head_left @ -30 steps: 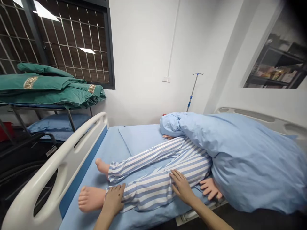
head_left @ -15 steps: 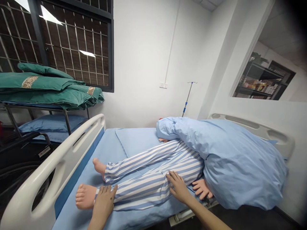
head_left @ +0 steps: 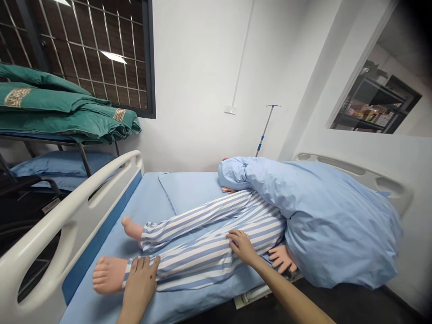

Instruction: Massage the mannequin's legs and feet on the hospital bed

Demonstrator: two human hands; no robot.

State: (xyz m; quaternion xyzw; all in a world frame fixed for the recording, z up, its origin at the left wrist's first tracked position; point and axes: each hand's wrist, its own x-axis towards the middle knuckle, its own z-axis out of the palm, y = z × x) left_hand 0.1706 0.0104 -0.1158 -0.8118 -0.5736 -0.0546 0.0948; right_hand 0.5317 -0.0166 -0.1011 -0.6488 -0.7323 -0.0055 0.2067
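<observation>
A manikin in blue-and-white striped trousers (head_left: 199, 252) lies on the bed, its upper body hidden under a light blue quilt (head_left: 330, 220). My left hand (head_left: 140, 279) rests over the near trouser leg just above the ankle, fingers extended, beside the bare near foot (head_left: 110, 274). Around the knee of that same leg lies my right hand (head_left: 242, 245), its fingers slightly bent and apart on the cloth. The manikin's near hand (head_left: 282, 258) pokes out from the quilt edge, palm side unclear. Its far foot (head_left: 132, 228) is bare too.
A cream bed end board (head_left: 114, 173) stands at the left and a headboard (head_left: 340, 165) at the right. Green folded bedding (head_left: 64, 117) is piled on a rack by the barred window. A drip stand (head_left: 265, 130) rises behind the bed.
The view has tilted down a little, so the room sits higher in the picture. Both hands remain on the near leg; the right one has shifted slightly across the trouser cloth.
</observation>
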